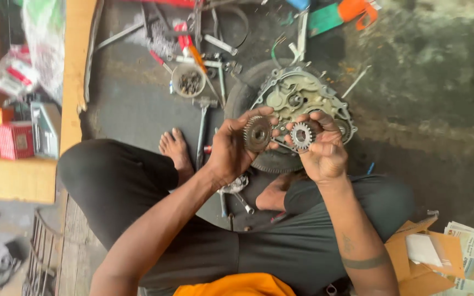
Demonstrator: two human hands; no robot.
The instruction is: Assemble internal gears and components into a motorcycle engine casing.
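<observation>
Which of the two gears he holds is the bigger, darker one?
The gear in the left hand, the dark gear, is wider and dull brown. The small gear in the right hand is shinier, with a bigger centre hole.

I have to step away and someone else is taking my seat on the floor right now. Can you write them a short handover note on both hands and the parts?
Left hand: holds the larger dark gear by its rim, raised.
Right hand: holds the smaller bright gear, close beside the other; whether they touch is unclear.
Engine case: open, lying on a tyre on the floor just beyond the hands.
Small bowl of parts and a hammer lie to the left of the case.
Done: both gears are out of the case.
Left: neither gear sits in the case.
</observation>
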